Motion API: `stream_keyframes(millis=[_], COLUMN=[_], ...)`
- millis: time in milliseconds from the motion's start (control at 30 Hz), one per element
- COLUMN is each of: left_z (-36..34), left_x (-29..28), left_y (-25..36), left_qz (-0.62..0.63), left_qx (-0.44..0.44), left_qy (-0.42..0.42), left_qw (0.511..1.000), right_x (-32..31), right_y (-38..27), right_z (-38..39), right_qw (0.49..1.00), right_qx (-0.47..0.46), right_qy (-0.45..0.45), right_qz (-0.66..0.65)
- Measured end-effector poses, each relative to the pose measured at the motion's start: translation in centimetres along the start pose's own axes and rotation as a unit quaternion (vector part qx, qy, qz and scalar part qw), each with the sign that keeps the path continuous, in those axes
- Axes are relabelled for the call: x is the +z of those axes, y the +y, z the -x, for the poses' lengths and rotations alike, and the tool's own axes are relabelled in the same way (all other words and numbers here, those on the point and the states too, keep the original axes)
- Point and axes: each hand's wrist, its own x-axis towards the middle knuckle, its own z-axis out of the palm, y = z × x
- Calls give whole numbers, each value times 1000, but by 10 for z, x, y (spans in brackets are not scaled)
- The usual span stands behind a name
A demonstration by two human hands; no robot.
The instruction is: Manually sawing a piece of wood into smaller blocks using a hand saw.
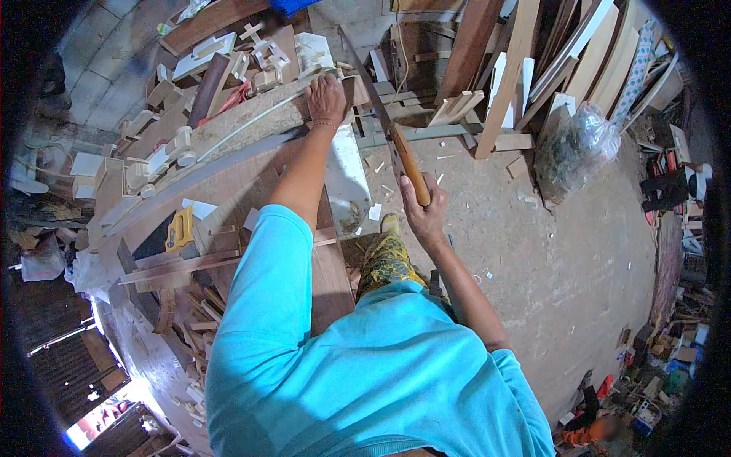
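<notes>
My left hand (327, 100) presses down on a thick wooden board (266, 114) near its right end, fingers curled over the far edge. In my right hand (425, 212) is a handsaw (407, 160) with a long straight wooden handle, the fingers wrapped round the handle's near end. Its narrow dark blade points up and away, passing just right of the board's end. Whether the blade touches the board I cannot tell, and its teeth are too fine to make out. A pale strip (244, 126) runs along the board's top.
Small wooden pieces (137, 175) crowd the bench's far left. A yellow saw handle (180, 230) lies nearer on the bench. Long planks (506, 84) lean at the far right beside a clear plastic bag (582, 145). Offcuts litter the concrete floor (563, 266). Someone in orange (586, 434) is at the lower right.
</notes>
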Motion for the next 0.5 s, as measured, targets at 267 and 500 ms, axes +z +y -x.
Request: stream_keyframes(millis=[267, 500], left_z=[-2, -2], left_x=[-12, -6], left_y=[3, -3], left_qz=[-4, -3], left_qx=[5, 7], left_qy=[-39, 25], left_qw=[999, 1000], right_x=[-1, 3], right_y=[-3, 2], right_z=[0, 3], right_qw=[999, 999], right_qx=[-22, -46], right_qy=[-14, 6], right_qz=[40, 26])
